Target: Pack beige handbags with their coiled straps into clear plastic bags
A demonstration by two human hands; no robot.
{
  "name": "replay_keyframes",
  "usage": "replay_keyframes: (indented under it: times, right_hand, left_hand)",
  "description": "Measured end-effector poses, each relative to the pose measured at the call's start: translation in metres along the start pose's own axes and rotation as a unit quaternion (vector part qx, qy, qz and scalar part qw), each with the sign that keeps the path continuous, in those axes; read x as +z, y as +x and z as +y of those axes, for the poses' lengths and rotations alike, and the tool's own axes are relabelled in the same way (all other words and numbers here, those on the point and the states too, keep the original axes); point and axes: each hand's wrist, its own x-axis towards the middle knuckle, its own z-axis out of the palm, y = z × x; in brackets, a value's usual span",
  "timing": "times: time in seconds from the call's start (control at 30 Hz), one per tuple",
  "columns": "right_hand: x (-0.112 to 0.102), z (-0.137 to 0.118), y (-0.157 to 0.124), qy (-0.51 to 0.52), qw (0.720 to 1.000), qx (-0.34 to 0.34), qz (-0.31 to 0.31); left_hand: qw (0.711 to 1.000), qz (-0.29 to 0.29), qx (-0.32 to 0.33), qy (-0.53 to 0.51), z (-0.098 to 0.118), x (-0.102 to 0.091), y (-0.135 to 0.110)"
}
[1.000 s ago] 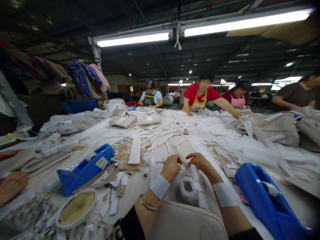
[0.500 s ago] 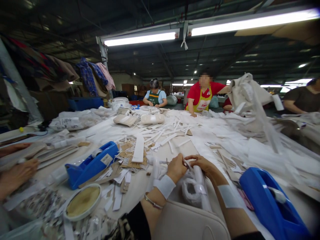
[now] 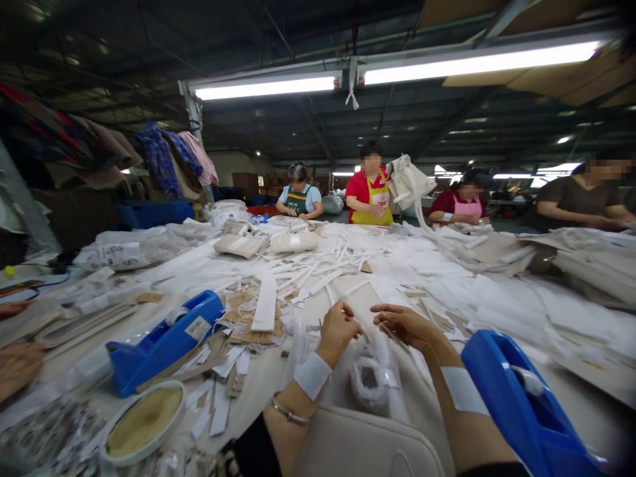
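A beige bag (image 3: 368, 444) lies right in front of me, with a bundle in clear plastic wrap (image 3: 380, 384) on its far part. Above that bundle, my left hand (image 3: 339, 330) is closed with curled fingers; what they pinch, if anything, is too small to make out. My right hand (image 3: 406, 326) hovers just across from it, fingers stretched toward the left hand and apart from it. Its thumb is partly hidden. Each forearm carries a whitish patch, and a metal bracelet (image 3: 291, 412) circles the left wrist.
Blue tape dispensers stand on the left (image 3: 163, 341) and right (image 3: 527, 397). A round dish (image 3: 144, 421) of yellowish material sits at front left, near paper tags (image 3: 226, 397). Another person's hand (image 3: 20, 364) is at the left edge. Several people work across the table, one holding a bag (image 3: 410, 182).
My hands, which met above the wrapped bundle, have moved apart. My view has shifted slightly right. The person in red across the table has drawn the raised bag in closer.
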Motion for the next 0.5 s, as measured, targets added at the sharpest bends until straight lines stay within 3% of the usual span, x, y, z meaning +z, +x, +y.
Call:
replay_keyframes:
  times: [0.23,0.5]
  right_hand:
    - [-0.004,0.009,-0.004,0.080,0.996,-0.030,-0.033]
    - [0.004,0.024,0.015,0.092,0.993,-0.075,-0.007]
  left_hand:
    - [0.996,0.041,0.032,-0.076,0.004,-0.002,-0.004]
    - [0.977,0.024,0.030,-0.208,0.007,-0.004,-0.003]
